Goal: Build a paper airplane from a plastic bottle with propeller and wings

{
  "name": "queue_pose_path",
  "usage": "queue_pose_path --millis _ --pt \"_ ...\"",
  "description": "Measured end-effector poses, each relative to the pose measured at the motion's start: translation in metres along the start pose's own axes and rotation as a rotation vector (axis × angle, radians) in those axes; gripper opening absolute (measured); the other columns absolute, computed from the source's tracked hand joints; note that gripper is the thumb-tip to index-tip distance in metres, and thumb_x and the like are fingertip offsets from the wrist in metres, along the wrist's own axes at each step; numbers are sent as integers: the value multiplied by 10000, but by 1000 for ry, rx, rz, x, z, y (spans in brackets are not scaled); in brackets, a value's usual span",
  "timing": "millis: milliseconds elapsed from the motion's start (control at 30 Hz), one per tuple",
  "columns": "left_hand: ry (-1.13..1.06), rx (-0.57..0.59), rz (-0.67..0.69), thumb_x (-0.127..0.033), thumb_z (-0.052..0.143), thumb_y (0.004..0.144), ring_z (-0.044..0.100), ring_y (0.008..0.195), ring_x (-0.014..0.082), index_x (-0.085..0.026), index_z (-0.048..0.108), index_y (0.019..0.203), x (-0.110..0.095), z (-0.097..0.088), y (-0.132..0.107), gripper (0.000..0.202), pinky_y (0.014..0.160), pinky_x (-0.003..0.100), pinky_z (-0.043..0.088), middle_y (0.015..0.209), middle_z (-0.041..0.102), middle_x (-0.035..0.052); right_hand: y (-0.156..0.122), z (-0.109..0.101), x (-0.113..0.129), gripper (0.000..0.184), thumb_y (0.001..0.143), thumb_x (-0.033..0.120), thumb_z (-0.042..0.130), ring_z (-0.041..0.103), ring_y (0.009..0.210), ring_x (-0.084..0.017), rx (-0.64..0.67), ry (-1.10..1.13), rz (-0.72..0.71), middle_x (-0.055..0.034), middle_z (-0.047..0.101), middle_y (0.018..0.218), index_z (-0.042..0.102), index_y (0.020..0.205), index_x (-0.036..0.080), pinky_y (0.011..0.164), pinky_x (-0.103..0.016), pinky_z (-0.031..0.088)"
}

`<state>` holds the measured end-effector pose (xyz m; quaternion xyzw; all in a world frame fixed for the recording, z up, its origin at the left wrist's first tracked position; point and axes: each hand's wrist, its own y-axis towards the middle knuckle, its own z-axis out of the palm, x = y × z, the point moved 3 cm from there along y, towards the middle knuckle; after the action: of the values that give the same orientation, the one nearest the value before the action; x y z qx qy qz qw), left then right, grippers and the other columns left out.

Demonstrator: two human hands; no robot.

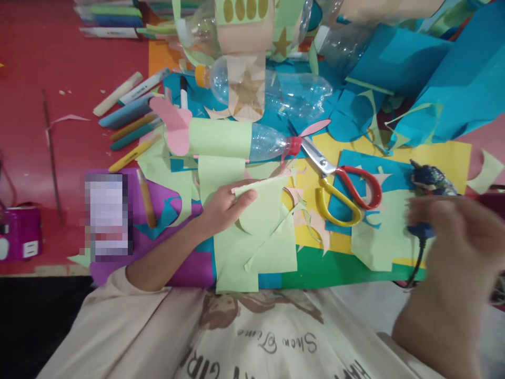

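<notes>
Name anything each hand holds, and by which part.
Left hand: pale green paper, pinched by its picture-left end. Right hand: too blurred to tell.

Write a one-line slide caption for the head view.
Left hand holding pale green paper near a red-capped bottle and scissors; right hand blurred toward the right edge.

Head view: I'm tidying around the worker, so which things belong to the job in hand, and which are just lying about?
Probably in the job:
light-green paper, in the left hand
green-wrapped bottle
scissors
corded tool, nearest the blurred right hand

Apparently just lying about:
blue marker
purple object, at the left edge
</notes>
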<state>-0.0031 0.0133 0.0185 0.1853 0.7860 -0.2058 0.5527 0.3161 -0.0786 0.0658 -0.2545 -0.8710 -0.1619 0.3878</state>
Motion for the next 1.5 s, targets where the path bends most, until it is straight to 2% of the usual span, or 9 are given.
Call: queue_pose_path --millis 133,267,400,633,767,867,1000,1167,1500 --pt "-171 89 34 -595 409 926 618 1137 209 -173 637 1219 -3 4 -3 561 946 278 487 1240 662 74 -32 72 46 260 817 478 643 667 946 -216 571 411 -8 -54 730 1040 744 959 284 770 -342 537" --pt "-273 169 103 -525 442 941 525 1291 218 -246 591 1292 -5 8 -3 473 1102 326 403 1353 600 44 -52 120 57 231 765 456 717 680 836 -184 773 718 193 -22 734 935 750 915 283 711 -302 560" --pt "-268 166 133 -518 475 930 492 1327 218 -264 569 1317 -1 11 -1 473 1135 352 382 1383 576 38 -60 142 60 178 725 418 758 655 718 -158 752 841 394 4 715 779 749 814 265 630 -280 536" --pt "8 55 389 -495 521 913 682 990 179 -229 602 1240 -7 -1 3 429 834 292 574 1229 664 94 -31 119 55 101 678 286 762 647 662 -127 424 944 437 36 729 749 754 779 290 627 -256 517" --pt "566 -304 536 -241 504 941 619 1126 183 -257 613 1182 -20 -23 9 266 978 364 508 1212 650 71 -10 97 43 56 608 204 741 646 711 -120 221 949 438 16 725 739 738 651 239 645 -224 508" --pt "899 -358 492 -308 571 900 470 1324 275 -289 485 1334 -24 -28 21 442 1104 498 385 1390 522 95 -3 89 36 99 542 202 737 640 758 -132 151 958 476 5 716 764 733 637 229 645 -217 504" --pt "981 -307 343 -415 654 834 360 1386 360 -286 350 1438 -22 -28 37 688 1161 595 238 1457 441 116 2 81 32 165 506 199 707 609 737 -129 138 931 491 7 674 726 739 667 222 615 -215 484" --pt "1037 -174 281 -293 608 865 418 1340 356 -225 359 1435 -20 -30 43 626 1150 614 234 1402 483 138 13 67 32 167 495 222 687 578 675 -155 125 817 430 -10 657 711 743 652 216 541 -273 442" --pt "1143 254 556 -110 425 940 411 1370 243 -245 475 1323 -42 -53 20 409 1174 502 280 1396 535 36 31 43 14 131 473 220 630 506 588 -161 68 690 406 -6 553 646 660 600 226 498 -293 340"
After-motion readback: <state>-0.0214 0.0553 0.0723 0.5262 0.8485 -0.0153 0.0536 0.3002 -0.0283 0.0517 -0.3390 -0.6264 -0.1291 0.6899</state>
